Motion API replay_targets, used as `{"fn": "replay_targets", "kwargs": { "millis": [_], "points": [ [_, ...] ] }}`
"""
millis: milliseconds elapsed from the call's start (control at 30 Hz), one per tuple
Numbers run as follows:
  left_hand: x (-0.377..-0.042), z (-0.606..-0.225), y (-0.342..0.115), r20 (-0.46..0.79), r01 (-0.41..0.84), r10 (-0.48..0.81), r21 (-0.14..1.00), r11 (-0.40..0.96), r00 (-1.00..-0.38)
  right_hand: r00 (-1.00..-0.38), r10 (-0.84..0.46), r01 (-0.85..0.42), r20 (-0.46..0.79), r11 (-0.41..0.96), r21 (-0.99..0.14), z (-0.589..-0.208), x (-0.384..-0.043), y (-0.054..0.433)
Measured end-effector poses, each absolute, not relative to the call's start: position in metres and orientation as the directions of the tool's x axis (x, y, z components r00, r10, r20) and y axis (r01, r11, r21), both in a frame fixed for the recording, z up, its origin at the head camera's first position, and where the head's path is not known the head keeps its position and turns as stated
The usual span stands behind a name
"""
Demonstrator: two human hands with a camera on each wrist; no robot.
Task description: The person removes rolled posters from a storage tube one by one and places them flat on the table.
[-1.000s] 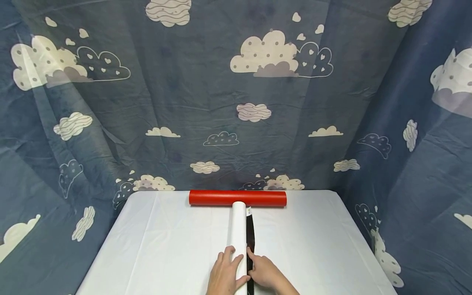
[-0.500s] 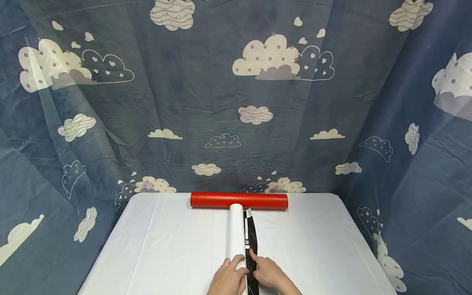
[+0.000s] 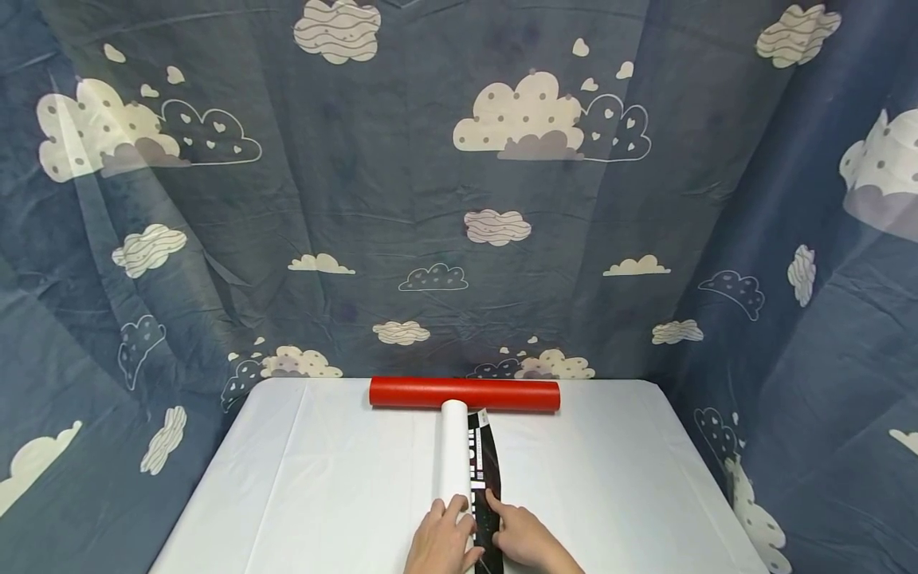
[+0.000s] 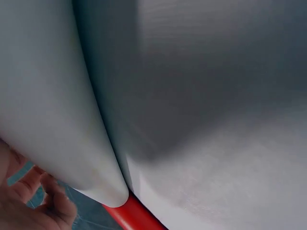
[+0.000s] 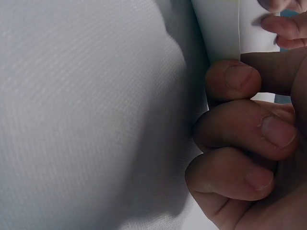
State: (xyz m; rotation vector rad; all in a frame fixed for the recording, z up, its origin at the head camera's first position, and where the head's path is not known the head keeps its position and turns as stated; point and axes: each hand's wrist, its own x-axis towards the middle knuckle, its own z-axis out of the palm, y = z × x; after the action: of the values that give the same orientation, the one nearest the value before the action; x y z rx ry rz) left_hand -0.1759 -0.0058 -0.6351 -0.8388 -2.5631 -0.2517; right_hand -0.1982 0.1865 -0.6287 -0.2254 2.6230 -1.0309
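Observation:
A white rolled-up poster (image 3: 454, 450) lies lengthwise on the white table, pointing away from me. Along its right side a strip of its black printed face (image 3: 489, 458) shows, with white lettering and blocks. My left hand (image 3: 439, 542) holds the near part of the roll, fingers bent over its top and thumb by the black strip. On the other side my right hand (image 3: 529, 538) pinches the loose edge, index finger stretched along the black face. Its other fingers (image 5: 235, 177) are curled under in the right wrist view. The left wrist view shows the roll's smooth white side (image 4: 53, 96).
A red tube-shaped roll (image 3: 464, 394) lies crosswise at the table's far edge, just beyond the poster's far end. Behind and at both sides of the white table (image 3: 610, 478) hangs a dark blue cloth (image 3: 430, 175) with a cloud pattern.
The roll has shifted slightly left under my left hand. Between it and my right hand the black strip has widened, and white print has come into view. My right hand stays nearly in place.

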Motion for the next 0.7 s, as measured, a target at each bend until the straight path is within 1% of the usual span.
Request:
{"fn": "replay_targets", "kwargs": {
  "millis": [67,133,267,367,533,700],
  "points": [
    [-0.1774,-0.6382,-0.0066,0.491,0.603,0.521,0.012,0.798,-0.699,-0.936,-0.247,-0.009,-0.249,0.726,-0.688,-0.6283,-0.1983,0.1863],
    [-0.1782,-0.6406,-0.0076,0.498,0.618,0.532,0.009,0.786,-0.685,-0.934,-0.235,0.018,-0.27,0.723,-0.691,-0.628,-0.1984,0.1861],
    [-0.1775,-0.6424,-0.0098,0.467,0.655,0.576,0.008,0.756,-0.671,-0.928,-0.219,0.064,-0.302,0.704,-0.707,-0.6245,-0.1971,0.1854],
    [-0.1769,-0.641,-0.0108,0.44,0.665,0.599,-0.007,0.747,-0.669,-0.926,-0.222,0.068,-0.304,0.695,-0.716,-0.6233,-0.1971,0.1856],
    [-0.1769,-0.6371,-0.012,0.46,0.63,0.578,-0.051,0.775,-0.674,-0.928,-0.217,0.064,-0.303,0.709,-0.702,-0.6286,-0.1999,0.1888],
    [-0.1785,-0.638,-0.0154,0.471,0.577,0.56,-0.124,0.807,-0.682,-0.928,-0.221,0.068,-0.299,0.69,-0.721,-0.6275,-0.1984,0.1915]
  ]
}}
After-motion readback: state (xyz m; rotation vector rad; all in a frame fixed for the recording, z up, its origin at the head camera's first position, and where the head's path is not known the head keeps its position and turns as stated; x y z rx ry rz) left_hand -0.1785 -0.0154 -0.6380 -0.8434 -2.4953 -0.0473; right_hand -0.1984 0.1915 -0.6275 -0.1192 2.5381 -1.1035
